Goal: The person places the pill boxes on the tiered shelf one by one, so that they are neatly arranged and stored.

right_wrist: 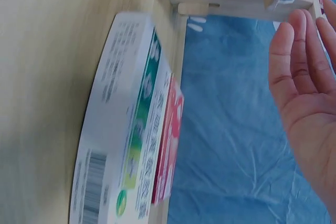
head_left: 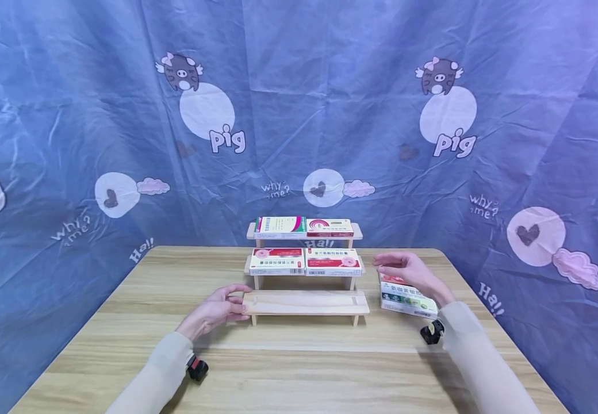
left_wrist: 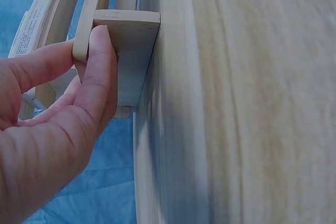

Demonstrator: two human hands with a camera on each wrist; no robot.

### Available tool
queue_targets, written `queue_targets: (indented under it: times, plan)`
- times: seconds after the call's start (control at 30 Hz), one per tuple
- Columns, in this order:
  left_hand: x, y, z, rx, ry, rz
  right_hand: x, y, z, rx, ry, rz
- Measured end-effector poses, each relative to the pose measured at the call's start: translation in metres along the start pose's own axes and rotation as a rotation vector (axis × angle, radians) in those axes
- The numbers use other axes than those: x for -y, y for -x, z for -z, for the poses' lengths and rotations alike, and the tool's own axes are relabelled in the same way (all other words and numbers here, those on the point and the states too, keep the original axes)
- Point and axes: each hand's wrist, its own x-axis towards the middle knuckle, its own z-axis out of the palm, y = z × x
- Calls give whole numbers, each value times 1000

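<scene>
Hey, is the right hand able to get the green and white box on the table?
Probably yes. The right hand looks empty and is close to the green and white box. Nothing seems to lie on top, and the red box behind leaves its front free.

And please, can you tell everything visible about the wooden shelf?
The shelf looks made of pale wood, with three rising steps on legs, and stands upright on the table. Two flat boxes lie on the top step and two on the middle; the lowest carries none. The left hand grips the lowest step's left end.
</scene>
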Motion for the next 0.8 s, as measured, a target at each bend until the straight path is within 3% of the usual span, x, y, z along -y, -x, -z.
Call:
queue_targets:
  times: [0.27,0.67,0.8]
  plan:
    - [0,-1,-1,-11,-13,5,-12,16,13,-18,141,-3]
    - [2,-3,1,-21,-23,5,-35,39,31,-67,318,-110]
    - [1,-3,0,-22,-22,7,-43,47,37,-40,359,-135]
